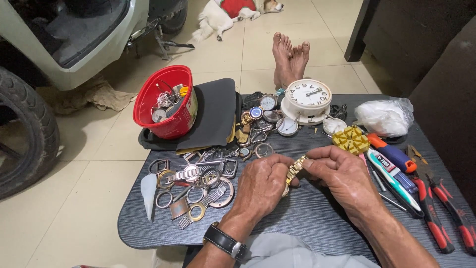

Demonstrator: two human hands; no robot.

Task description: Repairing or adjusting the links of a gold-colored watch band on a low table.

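I see a gold watch band [296, 167] over a dark grey tabletop [307, 218] with thin stripes. The bucket [168, 101] is bright red — the little clock [308, 97] is cream white with dark numbers. A yellow block [351, 140] sits by pliers [436, 211] with red and black handles — my wrist strap [225, 241] is black.

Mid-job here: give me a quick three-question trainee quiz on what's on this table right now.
1. True or false: both hands hold the gold watch band.
2. Which sits nearest the red bucket: A) black cloth B) pliers C) plastic bag?
3. What lies just beyond the right hand?

Key: 1 true, the left hand grips it too. 2 A. 3 The yellow block.
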